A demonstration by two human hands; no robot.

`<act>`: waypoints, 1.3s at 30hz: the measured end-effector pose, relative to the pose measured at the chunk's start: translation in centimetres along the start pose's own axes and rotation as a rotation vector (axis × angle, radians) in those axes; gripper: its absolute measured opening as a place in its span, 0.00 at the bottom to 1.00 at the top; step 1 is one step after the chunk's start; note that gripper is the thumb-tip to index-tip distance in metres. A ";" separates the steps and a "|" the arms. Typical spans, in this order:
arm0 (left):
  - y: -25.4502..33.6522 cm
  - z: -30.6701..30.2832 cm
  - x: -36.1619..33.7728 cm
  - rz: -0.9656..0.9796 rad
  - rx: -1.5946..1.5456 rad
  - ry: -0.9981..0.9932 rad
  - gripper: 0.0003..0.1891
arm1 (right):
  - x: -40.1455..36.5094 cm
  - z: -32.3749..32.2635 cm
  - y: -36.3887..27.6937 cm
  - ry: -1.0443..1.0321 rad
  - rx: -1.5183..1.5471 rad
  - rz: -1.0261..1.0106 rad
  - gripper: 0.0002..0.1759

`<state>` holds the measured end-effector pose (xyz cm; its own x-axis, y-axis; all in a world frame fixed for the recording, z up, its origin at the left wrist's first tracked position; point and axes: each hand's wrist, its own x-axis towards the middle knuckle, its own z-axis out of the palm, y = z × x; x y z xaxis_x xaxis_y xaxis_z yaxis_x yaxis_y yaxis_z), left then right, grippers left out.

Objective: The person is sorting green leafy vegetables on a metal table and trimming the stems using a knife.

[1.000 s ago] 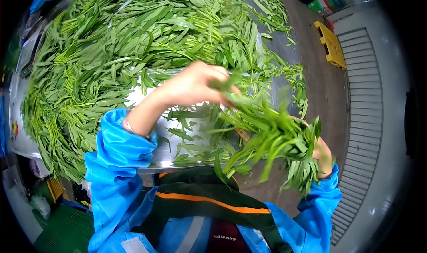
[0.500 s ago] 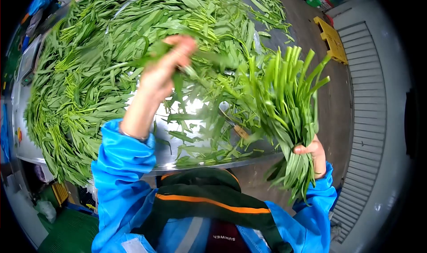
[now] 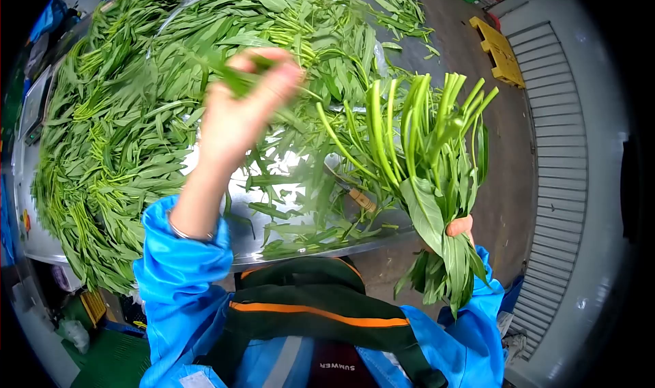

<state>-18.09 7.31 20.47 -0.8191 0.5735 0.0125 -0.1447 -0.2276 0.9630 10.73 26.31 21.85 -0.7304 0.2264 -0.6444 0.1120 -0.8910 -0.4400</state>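
Bunch (image 3: 426, 149) near the surface (image 3: 240, 196) could spill if the fingers clamping it in your right hand (image 3: 460, 226) loosen; whether your left hand's blurred fingers (image 3: 278, 88) are together, I cannot tell.

Bright glare whitens the counter (image 3: 286, 161); the left hand (image 3: 242, 112) is blurred; fisheye edges bend into black.

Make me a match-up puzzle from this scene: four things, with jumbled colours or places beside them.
1. leafy bunch | A. bright blue
2. wooden-handled tool | B. yellow
3. pallet | C. held in the right hand
4. sleeves | D. on the metal table, near loose leaves

Pairs: 1-C, 2-D, 3-B, 4-A
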 end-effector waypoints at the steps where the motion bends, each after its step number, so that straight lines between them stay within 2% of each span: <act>1: -0.7 1.7 -0.8 0.188 0.057 -0.164 0.18 | 0.4 -0.3 0.0 -0.082 0.000 0.031 0.40; 5: -0.3 3.6 -1.3 -0.085 0.016 -0.238 0.16 | 2.2 -2.6 -0.1 -0.407 0.002 0.178 0.31; 6: -1.2 1.6 0.3 -0.138 -0.120 -0.147 0.13 | 2.4 -3.2 -0.1 -0.483 0.011 0.208 0.29; 7: -1.3 0.6 1.3 -0.069 -0.219 0.096 0.11 | 2.3 -3.3 0.0 -0.554 0.042 0.233 0.26; 8: -1.5 -0.9 2.3 -0.037 -0.308 0.183 0.10 | 2.3 -3.4 0.0 -0.624 0.072 0.259 0.24; 9: -1.4 -2.0 2.5 0.006 -0.365 0.224 0.10 | 2.1 -3.7 0.1 -0.663 0.109 0.244 0.27; 11: -1.9 -2.5 1.8 -0.105 -0.201 0.100 0.13 | 2.0 -4.3 0.1 -0.713 0.125 0.211 0.32; 12: -1.4 -0.9 0.5 -0.176 -0.108 -0.054 0.21 | 2.0 -4.4 0.1 -0.724 0.104 0.191 0.34; 13: -1.5 -0.1 -0.6 -0.201 0.019 -0.290 0.29 | 2.3 -3.6 -0.5 -0.734 0.036 0.208 0.28; 14: -2.3 0.9 -1.5 -0.197 0.086 -0.442 0.35 | 2.1 -3.6 -0.6 -0.622 -0.007 0.198 0.25; 15: -2.1 2.3 -2.7 -0.245 -0.026 -0.544 0.41 | 1.8 -3.7 -0.7 -0.510 -0.049 0.191 0.23; 16: -2.2 3.7 -3.5 -0.139 0.164 -0.586 0.45 | 0.1 -5.6 -0.3 -0.284 -0.064 0.153 0.24; 17: -1.3 4.8 -4.1 -0.301 0.119 -0.641 0.47 | -0.5 -6.6 0.0 -0.150 -0.080 0.106 0.26; 18: -4.3 5.6 -4.1 -0.098 0.163 -0.714 0.38 | -1.2 -7.5 0.3 -0.016 -0.101 0.061 0.27; 19: -3.3 5.2 -2.7 -0.245 0.252 -0.947 0.26 | -1.4 -7.6 0.4 0.030 -0.122 0.006 0.28; 21: -2.5 2.7 -2.0 -0.154 0.174 -0.720 0.14 | -2.1 -7.2 0.2 0.125 -0.155 -0.103 0.31; 22: -3.2 0.8 -1.1 -0.330 -0.218 -0.568 0.12 | -2.7 -6.8 -0.2 0.189 -0.169 -0.159 0.32; 23: -3.6 -0.9 0.1 -0.307 -0.693 -0.405 0.13 | -3.2 -6.5 -1.0 0.170 -0.362 -0.191 0.33; 24: -4.0 -2.6 1.3 -0.233 -1.173 -0.291 0.15 | -3.5 -6.1 -2.1 0.056 -0.780 -0.233 0.35; 25: -3.0 -3.2 1.6 -0.164 -1.001 -0.339 0.18 | -3.9 -5.3 -3.3 -0.069 -1.251 -0.345 0.36; 26: -2.0 -3.9 1.8 -0.090 -0.831 -0.376 0.20 | -3.9 -4.0 -4.0 -0.181 -1.493 -0.440 0.37; 27: -0.3 -2.6 1.3 -0.181 -0.525 -0.220 0.24 | -3.8 -2.5 -4.3 -0.247 -1.569 -0.483 0.38; 28: -0.5 -1.0 0.6 -0.068 -0.341 -0.462 0.32 | -2.6 -0.3 -4.6 -0.309 -1.459 -0.425 0.39; 29: -1.0 -0.2 -0.1 -0.031 -0.151 -0.586 0.33 | -1.3 1.7 -4.9 -0.369 -1.318 -0.352 0.41; 30: -1.6 0.7 -0.7 0.030 0.038 -0.707 0.34 | -0.3 3.4 -4.9 -0.372 -1.344 -0.336 0.42; 31: -1.8 0.2 -0.6 -0.011 0.045 -0.732 0.32 | 0.3 4.6 -4.9 -0.233 -1.882 -0.508 0.38; 32: -2.1 -0.2 -0.4 -0.052 0.054 -0.757 0.31 | 0.2 5.1 -5.1 -0.241 -2.082 -0.724 0.39; 33: -2.1 -2.0 -0.3 -0.158 -0.158 -0.654 0.28 | 0.0 4.9 -4.9 -0.131 -2.007 -0.777 0.41; 34: -2.1 -3.8 -0.2 -0.241 -0.374 -0.539 0.25 | -0.4 4.4 -5.2 -0.056 -2.071 -0.840 0.42; 35: -2.6 -6.0 0.2 -0.225 -0.639 -0.454 0.21 | -0.8 4.0 -5.6 0.010 -2.141 -0.907 0.43; 36: -4.7 -8.0 1.5 -0.302 -0.650 -0.477 0.20 | -1.1 3.5 -5.9 0.084 -2.185 -0.908 0.43; 38: -5.0 -5.3 1.5 -0.449 -0.060 -0.466 0.20 | -0.9 2.6 -6.6 0.095 -2.229 -1.038 0.42; 39: -7.6 -5.2 1.3 -0.292 0.463 -0.719 0.29 | -0.6 2.2 -6.7 0.090 -2.242 -1.115 0.42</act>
<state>-20.93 5.65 11.72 -0.2172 0.9478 -0.2336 0.0731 0.2545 0.9643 8.92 31.28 26.54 -0.9736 0.1576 0.1652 0.1367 0.9819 -0.1307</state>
